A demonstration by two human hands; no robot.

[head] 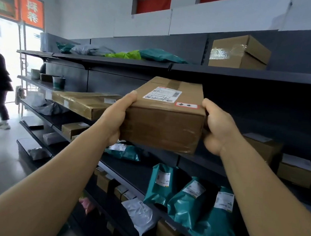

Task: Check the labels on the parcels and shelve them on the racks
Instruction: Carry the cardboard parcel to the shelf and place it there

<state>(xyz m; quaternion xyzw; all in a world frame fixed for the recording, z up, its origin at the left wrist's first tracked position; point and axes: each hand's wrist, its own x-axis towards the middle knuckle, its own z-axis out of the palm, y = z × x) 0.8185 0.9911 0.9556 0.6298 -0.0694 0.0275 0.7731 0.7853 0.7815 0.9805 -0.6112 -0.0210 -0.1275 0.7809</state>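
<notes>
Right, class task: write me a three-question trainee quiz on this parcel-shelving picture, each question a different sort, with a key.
1. True or false: the cardboard box is held by both the left hand and the right hand.
2. Which face carries the white label? A top, B front, C underside.
3. Fill in: the three upright mailers on the lower shelf are ____ in colour.

Key: 1 true; 2 A; 3 teal.

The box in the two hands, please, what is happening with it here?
A person holds a cardboard box up in front of a dark rack, the left hand and the right hand gripping its two ends. Its white label faces up. The box is not yet on a shelf. Other boxes and green bags already lie on the shelves.
</notes>
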